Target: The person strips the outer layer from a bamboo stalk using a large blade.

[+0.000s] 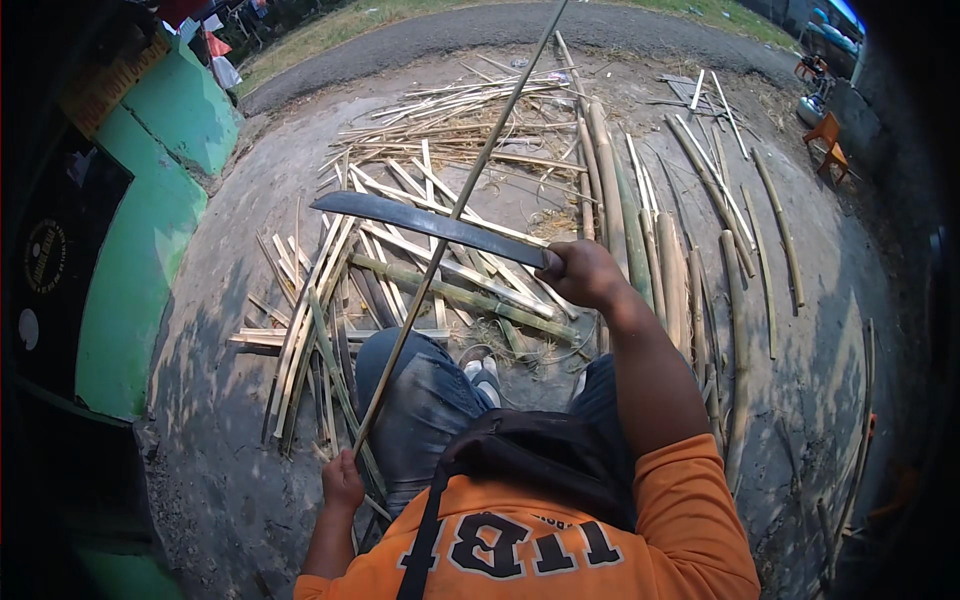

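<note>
My right hand (582,272) grips the handle of a long dark machete (430,223); its blade points left, across my knees. My left hand (342,480), low at the left, holds the near end of a thin bamboo strip (470,190) that runs up and away past the top edge. The blade lies against this strip about halfway along it. I am seated, with my jeans-clad knees (420,400) and one shoe (485,372) below the blade.
Split bamboo slats (320,300) lie on the concrete ground to the left and ahead, and whole bamboo poles (610,190) to the right. A green wall (150,230) stands at the left. Orange chairs (830,145) are far right, a paved road (480,25) beyond.
</note>
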Demonstrator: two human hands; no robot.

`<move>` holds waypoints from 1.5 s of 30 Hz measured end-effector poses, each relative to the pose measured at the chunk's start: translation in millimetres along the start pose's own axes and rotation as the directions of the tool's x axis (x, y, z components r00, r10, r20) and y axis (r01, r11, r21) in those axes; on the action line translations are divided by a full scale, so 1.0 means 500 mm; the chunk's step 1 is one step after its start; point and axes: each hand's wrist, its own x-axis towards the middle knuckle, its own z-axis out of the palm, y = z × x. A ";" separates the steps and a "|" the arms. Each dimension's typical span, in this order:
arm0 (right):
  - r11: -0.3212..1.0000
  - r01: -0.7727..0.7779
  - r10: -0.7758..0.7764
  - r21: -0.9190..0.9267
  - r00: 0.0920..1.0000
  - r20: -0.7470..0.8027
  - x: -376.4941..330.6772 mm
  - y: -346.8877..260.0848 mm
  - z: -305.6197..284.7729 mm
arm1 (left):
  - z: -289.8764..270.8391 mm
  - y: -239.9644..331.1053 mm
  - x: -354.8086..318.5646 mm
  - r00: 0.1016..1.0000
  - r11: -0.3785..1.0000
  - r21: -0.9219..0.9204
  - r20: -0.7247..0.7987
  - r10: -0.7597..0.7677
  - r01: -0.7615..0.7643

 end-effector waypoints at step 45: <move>0.995 0.087 -0.087 0.053 0.996 0.001 -0.001 -0.004 0.025 | 0.016 -0.028 -0.001 0.995 0.989 -0.115 0.056 -0.082 0.088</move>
